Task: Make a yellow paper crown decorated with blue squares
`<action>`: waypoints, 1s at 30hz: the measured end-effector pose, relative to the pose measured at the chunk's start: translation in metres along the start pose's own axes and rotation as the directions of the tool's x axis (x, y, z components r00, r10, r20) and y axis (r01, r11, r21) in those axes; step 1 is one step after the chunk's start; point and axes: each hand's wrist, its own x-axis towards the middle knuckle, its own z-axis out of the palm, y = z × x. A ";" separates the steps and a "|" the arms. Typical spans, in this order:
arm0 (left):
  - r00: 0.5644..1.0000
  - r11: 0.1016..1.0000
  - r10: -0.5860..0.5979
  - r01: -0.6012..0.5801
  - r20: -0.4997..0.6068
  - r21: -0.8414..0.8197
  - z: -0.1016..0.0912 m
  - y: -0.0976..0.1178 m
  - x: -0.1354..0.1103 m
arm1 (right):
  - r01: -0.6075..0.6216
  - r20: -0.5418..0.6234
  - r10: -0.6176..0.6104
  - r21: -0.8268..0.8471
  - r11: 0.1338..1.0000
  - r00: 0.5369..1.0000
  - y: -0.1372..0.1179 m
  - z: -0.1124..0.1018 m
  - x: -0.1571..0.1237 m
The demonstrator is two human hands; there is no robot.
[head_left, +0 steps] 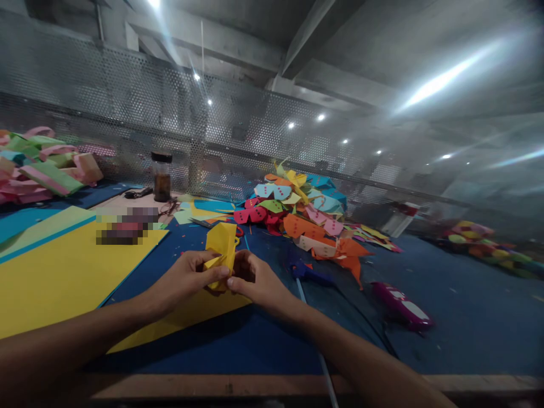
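Note:
A folded yellow paper piece (221, 246) is held up between my two hands above the blue table. My left hand (189, 277) grips its left and lower side, thumb pressed on the front. My right hand (257, 280) pinches its lower right edge, with some fingers hidden behind the paper. Beneath my hands lies a yellow sheet (182, 320). Just behind the paper, scissors (238, 231) with red showing at the handle are partly hidden. To the right of my right hand rests a blue glue gun (310, 273) with a glue stick at its back.
Colourful cut-paper shapes (297, 209) are heaped at the back middle. Large yellow sheets (55, 272) spread over the left. A dark-lidded jar (162, 178) stands near the mesh partition (170, 113). A purple punch-like tool (402, 306) lies right; a black cord (365, 311) crosses nearby.

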 end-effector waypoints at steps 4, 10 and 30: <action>1.000 0.999 0.010 -0.010 0.014 0.031 0.000 -0.002 0.000 | 0.057 -0.006 -0.057 -0.056 0.997 0.998 -0.006 -0.001 -0.001; 0.990 0.991 0.029 -0.046 0.137 0.127 -0.001 -0.003 -0.002 | 0.135 -0.072 -0.143 -0.102 0.986 0.987 -0.014 -0.004 -0.001; 0.996 0.956 -0.083 0.075 0.019 0.283 0.007 -0.012 -0.001 | 0.095 -0.217 -0.104 -0.053 0.994 0.971 -0.015 -0.008 0.001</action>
